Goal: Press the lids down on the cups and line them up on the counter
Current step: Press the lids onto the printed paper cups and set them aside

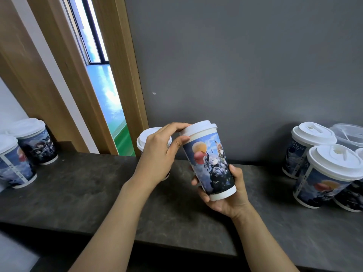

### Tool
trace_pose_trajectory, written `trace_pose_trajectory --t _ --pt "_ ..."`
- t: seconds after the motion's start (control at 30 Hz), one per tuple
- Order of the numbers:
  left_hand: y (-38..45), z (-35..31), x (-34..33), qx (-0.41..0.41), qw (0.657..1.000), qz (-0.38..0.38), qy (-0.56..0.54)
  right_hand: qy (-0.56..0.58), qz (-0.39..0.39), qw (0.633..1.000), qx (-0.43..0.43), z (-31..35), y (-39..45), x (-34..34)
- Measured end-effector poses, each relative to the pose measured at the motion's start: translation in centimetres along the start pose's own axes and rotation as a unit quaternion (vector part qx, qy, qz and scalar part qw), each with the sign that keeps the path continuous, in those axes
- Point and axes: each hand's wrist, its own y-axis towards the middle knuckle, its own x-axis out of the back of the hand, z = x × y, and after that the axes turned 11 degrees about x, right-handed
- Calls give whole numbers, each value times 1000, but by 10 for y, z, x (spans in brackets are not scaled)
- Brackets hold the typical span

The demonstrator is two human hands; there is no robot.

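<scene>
**Lid going on, cup held in mid-air**

The right hand (225,195) has its fingers wrapped round the base of a printed cup (212,163), holding it up off the counter (88,185) and tipped leftward, out over the middle of the counter's depth. The left hand (159,154) comes in from the side: thumb on the cup wall just under the rim, fingertips curled over the edge of the white lid (200,127), pinching it. This looks like the pressing step, working the lid's rim down onto the cup.

Behind the left hand, another lidded cup (144,138) stands by the counter's back edge. Two lidded cups (25,152) sit near the left end, and a cluster of lidded cups (322,165) crowds the right end, with a clear plastic lid (347,132) behind them.

Next up, I'd say: squeeze round the rim until it seats evenly, then right the cup and set it down. Whether the lid is fully seated I cannot tell from here.
</scene>
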Motion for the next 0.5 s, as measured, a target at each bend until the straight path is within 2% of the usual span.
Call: trace_pose_trajectory --t 0.13,0.27,0.37,0.43,0.5 --pt "0 -2 1 -10 999 -21 33 -7 -53 998 -21 0 -1 1" --pt "-2 -2 -1 -30 993 -65 91 74 -128 988 -49 3 -4 -4" --pt "-4 -4 -2 -59 982 -95 150 -60 -148 986 -45 -3 0 -13" --pt "-4 -5 -4 -71 977 -92 178 -168 -185 968 -28 -7 3 -16" --pt "-4 -5 -4 -69 981 -73 164 -222 -212 952 -3 -8 4 -16"
